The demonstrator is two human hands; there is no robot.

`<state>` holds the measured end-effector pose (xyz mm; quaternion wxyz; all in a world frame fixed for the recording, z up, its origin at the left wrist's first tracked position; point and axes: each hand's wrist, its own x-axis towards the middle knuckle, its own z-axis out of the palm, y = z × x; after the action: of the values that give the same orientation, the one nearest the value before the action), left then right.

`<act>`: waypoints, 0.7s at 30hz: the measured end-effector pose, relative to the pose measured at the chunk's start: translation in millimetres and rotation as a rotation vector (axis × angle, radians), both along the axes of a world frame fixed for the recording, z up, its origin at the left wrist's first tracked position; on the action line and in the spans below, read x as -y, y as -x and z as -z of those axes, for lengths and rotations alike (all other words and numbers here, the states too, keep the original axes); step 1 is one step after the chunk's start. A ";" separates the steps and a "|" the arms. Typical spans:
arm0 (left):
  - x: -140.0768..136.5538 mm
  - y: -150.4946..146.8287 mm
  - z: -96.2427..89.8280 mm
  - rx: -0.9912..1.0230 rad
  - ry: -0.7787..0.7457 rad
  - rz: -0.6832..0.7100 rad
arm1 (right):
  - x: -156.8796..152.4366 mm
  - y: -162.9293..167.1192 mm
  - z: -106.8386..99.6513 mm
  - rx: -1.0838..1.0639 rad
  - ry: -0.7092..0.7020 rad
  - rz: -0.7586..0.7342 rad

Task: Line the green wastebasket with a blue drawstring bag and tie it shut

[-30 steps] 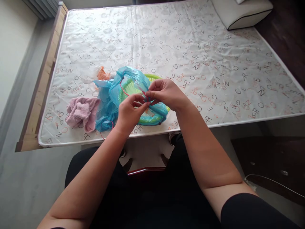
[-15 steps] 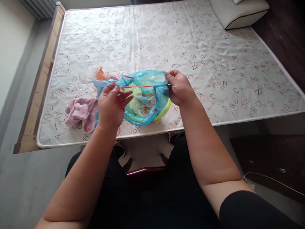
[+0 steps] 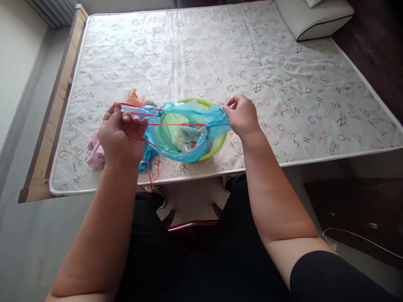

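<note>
A blue drawstring trash bag (image 3: 192, 156) lines a lime-green basket (image 3: 220, 144) near the mattress's front edge. Crumpled whitish waste (image 3: 185, 138) lies inside. On the left, my left hand (image 3: 122, 134) pinches the red drawstring (image 3: 176, 124), whose strands stretch taut across the bag's mouth. My right hand (image 3: 242, 114) is closed on the bag's gathered blue rim, on the right side of the basket. A bunched blue plastic piece (image 3: 147, 161) and a loose red string hang between my left hand and the basket.
The letter-printed mattress (image 3: 201, 63) spreads out ahead, with a wooden bed frame (image 3: 47, 159) at its left. A pink towel (image 3: 95, 153) lies partly behind my left hand. Beyond it sits an orange-and-white crumpled wrapper (image 3: 136, 97). A beige cushion (image 3: 317, 19) rests at the far right.
My left hand has moved left, drawing out longer strands of the red drawstring. My right hand has shifted slightly right and down, and more of the green basket's rim shows.
</note>
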<state>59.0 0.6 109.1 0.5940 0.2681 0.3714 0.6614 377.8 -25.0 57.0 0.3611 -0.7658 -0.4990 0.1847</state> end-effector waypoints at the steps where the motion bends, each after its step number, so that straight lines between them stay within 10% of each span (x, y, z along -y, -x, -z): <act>1: -0.9 3.7 -4.6 -0.011 -0.013 -0.031 | 0.5 -2.3 0.5 0.049 0.024 0.002; 11: 6.1 9.9 -38.0 -0.193 -0.212 -0.130 | 6.6 8.7 -10.9 0.265 -0.027 -0.036; 21: 42.2 -30.2 -54.5 -0.344 -0.403 0.073 | 49.1 139.2 -52.3 0.344 -0.378 -0.635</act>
<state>89.2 -41.6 163.6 0.4802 0.5027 0.3176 0.6449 238.6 -74.1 109.4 0.3317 -0.5137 -0.7889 0.0613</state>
